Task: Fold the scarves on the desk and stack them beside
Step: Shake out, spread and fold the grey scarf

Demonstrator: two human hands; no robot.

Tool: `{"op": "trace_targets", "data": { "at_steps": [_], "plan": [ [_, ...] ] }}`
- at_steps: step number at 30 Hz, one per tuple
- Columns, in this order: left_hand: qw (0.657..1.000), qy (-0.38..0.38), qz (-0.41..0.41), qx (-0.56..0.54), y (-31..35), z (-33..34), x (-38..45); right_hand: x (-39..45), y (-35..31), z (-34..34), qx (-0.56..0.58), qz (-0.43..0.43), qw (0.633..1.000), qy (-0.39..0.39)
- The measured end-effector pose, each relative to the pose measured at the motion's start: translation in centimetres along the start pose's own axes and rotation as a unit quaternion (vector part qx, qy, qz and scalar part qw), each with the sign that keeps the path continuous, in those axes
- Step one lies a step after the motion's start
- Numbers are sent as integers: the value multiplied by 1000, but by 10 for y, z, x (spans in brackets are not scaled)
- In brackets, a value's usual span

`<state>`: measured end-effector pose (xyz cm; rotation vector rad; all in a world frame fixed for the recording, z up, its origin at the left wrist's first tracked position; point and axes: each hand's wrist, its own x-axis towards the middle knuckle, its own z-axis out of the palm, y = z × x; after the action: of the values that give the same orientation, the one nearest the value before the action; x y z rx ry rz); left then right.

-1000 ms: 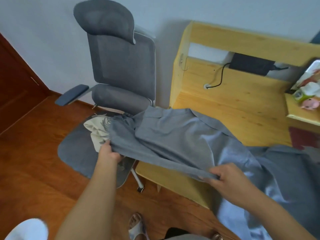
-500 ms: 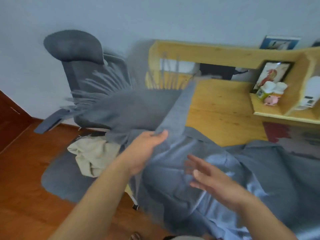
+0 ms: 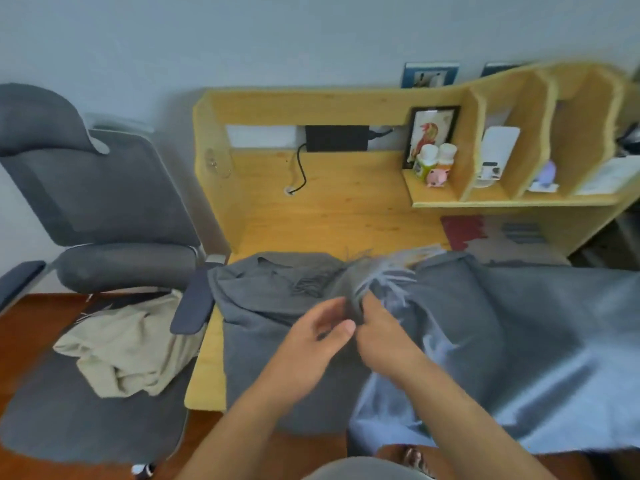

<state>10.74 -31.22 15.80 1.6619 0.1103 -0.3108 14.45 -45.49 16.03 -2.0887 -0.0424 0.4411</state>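
Note:
A large grey scarf (image 3: 277, 306) lies spread over the wooden desk (image 3: 332, 216) and hangs over its front edge, its paler blue-grey part (image 3: 519, 368) to the right. Its fringed end (image 3: 377, 275) is folded back onto the middle of the cloth. My right hand (image 3: 384, 337) pinches the bunched cloth just below that fringe. My left hand (image 3: 318, 341) is right beside it, fingers loosely curved and touching the same bunch. A crumpled beige scarf (image 3: 128, 344) lies on the seat of the grey office chair (image 3: 114, 202) left of the desk.
The chair's armrest (image 3: 192, 303) almost touches the desk's left edge. At the back of the desk are a black power box (image 3: 336, 137) with a cable and shelf compartments (image 3: 512, 161) holding bottles, a framed picture and papers. A red patch (image 3: 462, 230) lies under the shelf.
My left hand swung the fringed end from the chair side over onto the desk. Both hands now meet at that end. The view has turned right toward the desk.

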Motion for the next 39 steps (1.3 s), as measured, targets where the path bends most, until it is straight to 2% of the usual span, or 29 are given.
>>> {"op": "trace_targets", "data": {
  "at_steps": [2,3,5,8,12,17,19,21,24,26,28,31,34,37,39],
  "plan": [
    [996,48,-1,-72,6,7,1,-2,0,14,-49,-98,992,-57],
    [991,75,-12,-113,8,9,0,-2,0,20,-70,-116,988,-74],
    [974,127,-43,-182,6,10,-2,-4,-4,30,-85,-125,985,-85],
    [955,177,-77,-227,2,6,-6,-3,2,40,-42,-118,987,-101],
    [911,170,-78,-367,-1,-5,-8,-4,2,43,68,-72,992,-83],
    [898,219,-46,-379,-8,-14,-3,0,9,52,90,-59,992,-72],
    [889,204,-18,-409,-7,-16,-1,1,11,52,102,-45,991,-76],
    [872,176,7,-456,-5,-17,1,6,14,52,105,-39,992,-66],
    [839,184,-7,-512,-4,-11,11,11,18,50,116,-56,989,-71],
    [854,194,-25,-483,-2,-3,20,10,20,41,117,-53,988,-86],
    [900,196,-23,-389,0,6,31,10,28,22,149,-38,985,-77],
    [969,183,26,-165,6,38,56,7,57,-29,242,65,966,59],
    [989,112,79,49,11,100,83,-7,118,-83,328,157,902,231],
    [984,39,96,144,6,174,105,-40,186,-124,396,219,820,351],
    [983,17,64,174,-4,218,118,-67,229,-146,440,254,761,404]
  ]
}}
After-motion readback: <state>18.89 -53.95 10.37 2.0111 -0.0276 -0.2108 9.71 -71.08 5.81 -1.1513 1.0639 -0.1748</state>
